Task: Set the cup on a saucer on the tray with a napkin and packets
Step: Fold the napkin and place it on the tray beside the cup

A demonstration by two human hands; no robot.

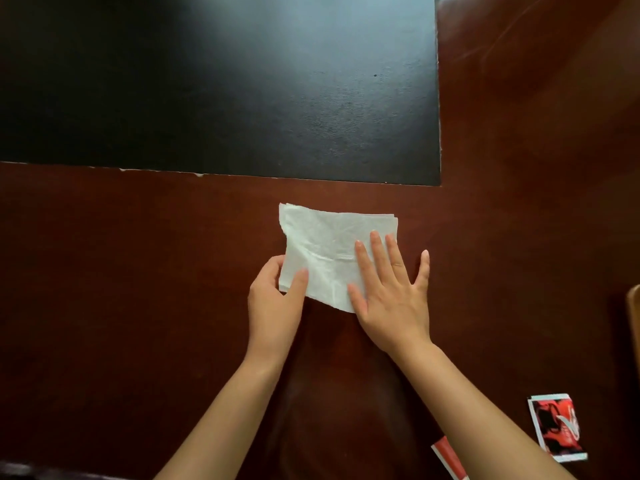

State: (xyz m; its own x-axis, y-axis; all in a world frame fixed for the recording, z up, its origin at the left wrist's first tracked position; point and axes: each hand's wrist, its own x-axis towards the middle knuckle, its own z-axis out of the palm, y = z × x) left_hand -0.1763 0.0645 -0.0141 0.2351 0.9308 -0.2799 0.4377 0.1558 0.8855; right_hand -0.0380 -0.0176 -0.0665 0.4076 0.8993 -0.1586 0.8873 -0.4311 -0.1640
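A reddish-brown wooden table — a black mat covers its far part.

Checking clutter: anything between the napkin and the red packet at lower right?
Head view: only the right hand and forearm cross that stretch; otherwise bare table between napkin and red packet.

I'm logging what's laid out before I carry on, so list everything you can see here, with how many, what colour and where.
napkin: one, white, folded and creased, flat on the table at centre, under both hands.
packets: two, red and white; one lies whole at lower right, one is cut off by the bottom edge.
black mat: one, black, covering the far left part of the table.
table: one, dark reddish-brown wood.
wooden object: one, light brown, at the right edge, too cropped to identify.
left hand: pinching the napkin's left edge.
right hand: flat, fingers spread, pressing the napkin's right side.
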